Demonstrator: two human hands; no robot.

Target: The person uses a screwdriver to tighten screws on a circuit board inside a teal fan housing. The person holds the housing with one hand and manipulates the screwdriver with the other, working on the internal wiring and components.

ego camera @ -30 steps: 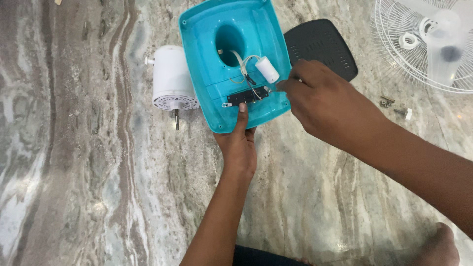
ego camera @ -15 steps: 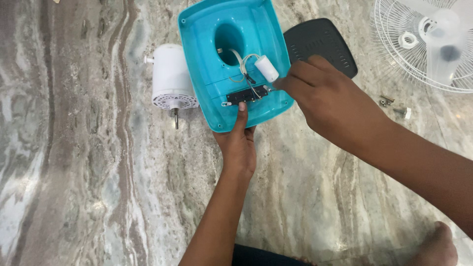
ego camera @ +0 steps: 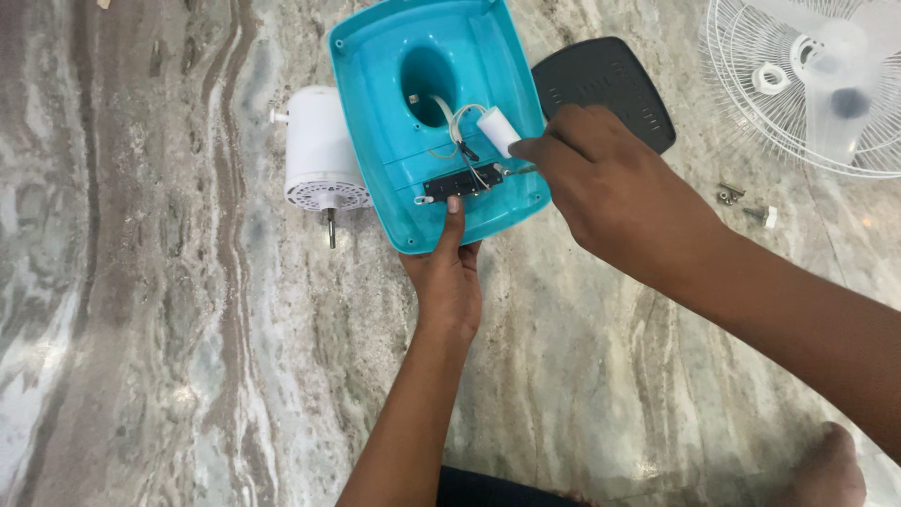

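- Turquoise plastic marks the centre of the work: the fan base shell lies upside down on the marbled stone floor, tilted up at its near edge, between the white motor housing on one side and the dark bottom cover on the other.
- The left hand grips the shell's near rim from below, thumb pressed on the inside lip just under the black switch block.
- The right hand is closed in a pinch around a thin metal tool tip, whose point sits at the switch block's right end, just beside the white capacitor and its wires.
- The step in hand appears to be work on the switch block's fastening; the next move likely calls for a steady shell and the tool kept on its seat, clear of the wires.
- Loose screws lie near the fan grille, well apart from the shell.
- Compared with the frame a second earlier, little differs: both hands keep their holds, the right hand sitting slightly lower and more turned over the tool.
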